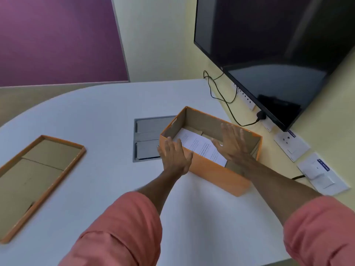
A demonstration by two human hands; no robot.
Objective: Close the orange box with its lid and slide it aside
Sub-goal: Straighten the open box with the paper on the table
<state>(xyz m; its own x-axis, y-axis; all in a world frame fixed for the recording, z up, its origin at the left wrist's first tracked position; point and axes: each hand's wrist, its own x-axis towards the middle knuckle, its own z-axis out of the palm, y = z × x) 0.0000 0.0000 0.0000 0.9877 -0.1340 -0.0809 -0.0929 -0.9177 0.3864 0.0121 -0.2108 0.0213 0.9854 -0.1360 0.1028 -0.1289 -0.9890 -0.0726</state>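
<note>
An open orange box [215, 169] stands on the white table [96, 112], right of centre, with a white printed sheet [199, 146] lying inside. Its orange lid [36, 181] lies upside down at the table's left, well apart from the box. My left hand [173, 156] is flat with fingers spread, over the box's near-left corner and touching its rim. My right hand [233, 143] hovers spread over the box's inside, above the sheet. Neither hand holds anything.
A grey cable hatch [146, 139] is set into the table just left of the box. A dark monitor [269, 54] hangs on the right wall, with black cables [222, 96] and wall sockets [292, 144] below it. A purple panel [57, 39] stands behind.
</note>
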